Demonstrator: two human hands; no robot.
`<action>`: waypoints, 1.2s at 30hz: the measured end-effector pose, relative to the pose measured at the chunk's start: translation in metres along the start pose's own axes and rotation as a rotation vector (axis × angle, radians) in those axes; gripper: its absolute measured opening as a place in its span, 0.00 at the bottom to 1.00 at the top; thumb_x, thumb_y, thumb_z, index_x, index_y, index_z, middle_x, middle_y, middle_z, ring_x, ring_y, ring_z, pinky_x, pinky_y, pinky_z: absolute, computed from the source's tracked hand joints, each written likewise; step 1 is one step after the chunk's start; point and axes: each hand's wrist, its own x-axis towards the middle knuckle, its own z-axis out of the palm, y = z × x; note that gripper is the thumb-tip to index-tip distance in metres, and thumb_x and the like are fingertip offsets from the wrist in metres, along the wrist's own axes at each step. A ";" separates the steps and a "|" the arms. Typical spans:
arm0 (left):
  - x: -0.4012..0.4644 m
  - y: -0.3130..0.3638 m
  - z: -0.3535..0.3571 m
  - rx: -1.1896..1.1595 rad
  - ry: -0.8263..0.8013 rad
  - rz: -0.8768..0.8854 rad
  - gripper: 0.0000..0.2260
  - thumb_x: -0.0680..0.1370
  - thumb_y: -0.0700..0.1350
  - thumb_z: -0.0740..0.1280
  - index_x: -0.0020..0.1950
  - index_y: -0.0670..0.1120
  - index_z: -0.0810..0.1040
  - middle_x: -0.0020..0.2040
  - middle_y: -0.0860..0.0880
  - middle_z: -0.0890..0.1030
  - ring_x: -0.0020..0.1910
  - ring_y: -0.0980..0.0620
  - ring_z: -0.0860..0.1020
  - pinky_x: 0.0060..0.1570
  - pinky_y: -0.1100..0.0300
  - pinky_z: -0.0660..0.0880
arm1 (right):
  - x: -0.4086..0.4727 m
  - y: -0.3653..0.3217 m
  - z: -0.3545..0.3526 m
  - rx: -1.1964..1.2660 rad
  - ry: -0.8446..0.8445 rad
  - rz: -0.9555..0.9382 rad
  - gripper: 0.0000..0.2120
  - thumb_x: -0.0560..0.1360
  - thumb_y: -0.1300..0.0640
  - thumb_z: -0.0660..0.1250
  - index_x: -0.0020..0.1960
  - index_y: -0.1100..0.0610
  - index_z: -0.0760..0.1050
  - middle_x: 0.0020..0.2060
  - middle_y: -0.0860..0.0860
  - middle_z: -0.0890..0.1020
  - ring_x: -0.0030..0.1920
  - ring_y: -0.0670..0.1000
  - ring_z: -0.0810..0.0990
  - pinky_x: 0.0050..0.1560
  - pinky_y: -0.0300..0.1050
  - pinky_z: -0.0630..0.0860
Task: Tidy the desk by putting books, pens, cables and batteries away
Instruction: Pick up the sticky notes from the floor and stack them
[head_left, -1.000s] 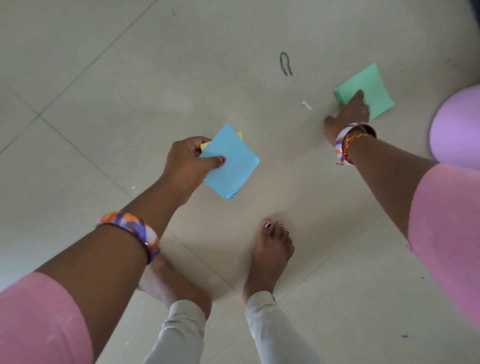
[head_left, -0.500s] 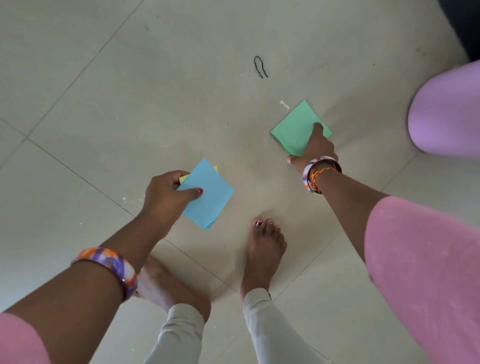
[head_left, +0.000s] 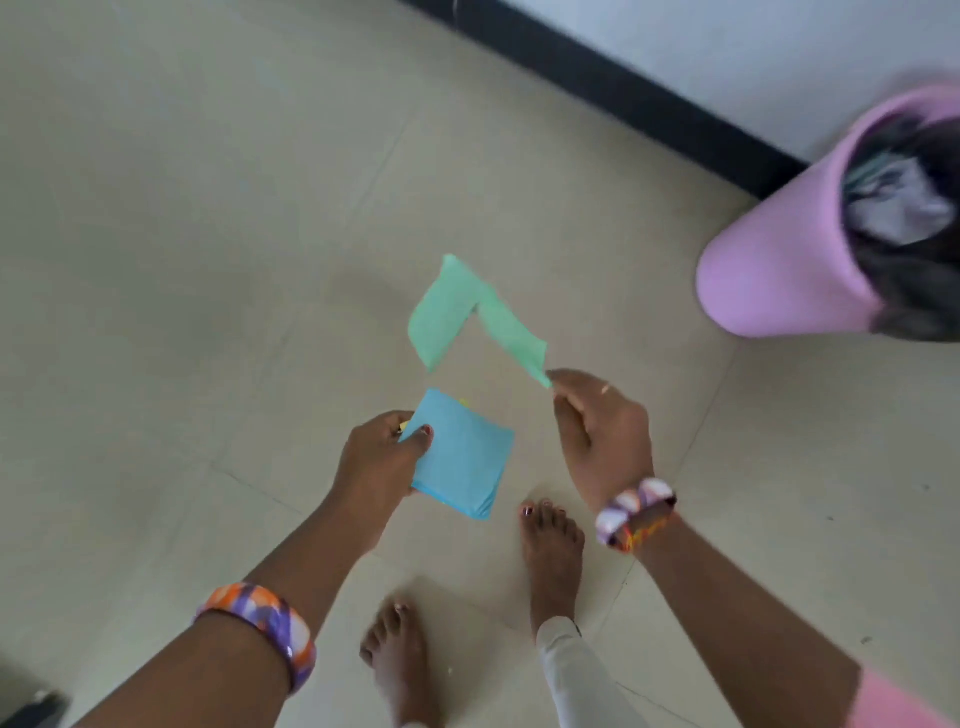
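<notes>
Nearest to you: both bare feet (head_left: 550, 561) on the tiled floor (head_left: 182, 260), white trouser leg (head_left: 576, 670) on the rt one, pink sleeve (head_left: 898, 701) at bottom rt. Your L forearm has an orange-purple bangle (head_left: 265, 623); rt wrist has a purple-white bangle (head_left: 631, 512) w/ orange thread.

Your left hand (head_left: 379, 462) grips a blue paper stack (head_left: 462, 457), thumb on top, fingers under; a bit of yellow paper shows at the far edge. It's held above the floor, just in front of your toes.

Your right hand (head_left: 597, 431) pinches one corner of a green sheet (head_left: 467, 317) btwn thumb & fingers; the sheet hangs bent & motion-blurred in the air, just past the blue stack, not touching it.

Further off, to the rt: a pink bin (head_left: 779, 260) w/ a dark liner & crumpled paper inside, near the black skirting (head_left: 597, 78) & white wall (head_left: 779, 52).
</notes>
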 end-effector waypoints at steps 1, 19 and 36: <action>-0.011 0.016 0.001 -0.027 -0.007 0.007 0.05 0.78 0.37 0.62 0.47 0.44 0.77 0.39 0.45 0.77 0.34 0.51 0.75 0.21 0.69 0.70 | -0.007 -0.016 -0.016 0.037 0.037 -0.036 0.14 0.72 0.64 0.58 0.50 0.64 0.81 0.46 0.57 0.84 0.49 0.49 0.78 0.57 0.28 0.67; -0.393 0.306 0.086 -0.046 -0.725 0.522 0.10 0.79 0.41 0.60 0.49 0.39 0.80 0.42 0.42 0.82 0.38 0.49 0.80 0.33 0.57 0.79 | -0.089 -0.254 -0.444 -0.207 0.865 -0.222 0.12 0.75 0.61 0.58 0.51 0.50 0.78 0.56 0.55 0.76 0.50 0.57 0.79 0.49 0.40 0.75; -0.726 0.337 0.345 0.598 -1.111 1.014 0.08 0.69 0.40 0.65 0.44 0.39 0.81 0.44 0.38 0.83 0.44 0.40 0.82 0.45 0.48 0.80 | -0.265 -0.247 -0.702 -0.391 1.120 0.142 0.23 0.72 0.32 0.56 0.61 0.41 0.72 0.57 0.38 0.77 0.57 0.44 0.76 0.56 0.48 0.73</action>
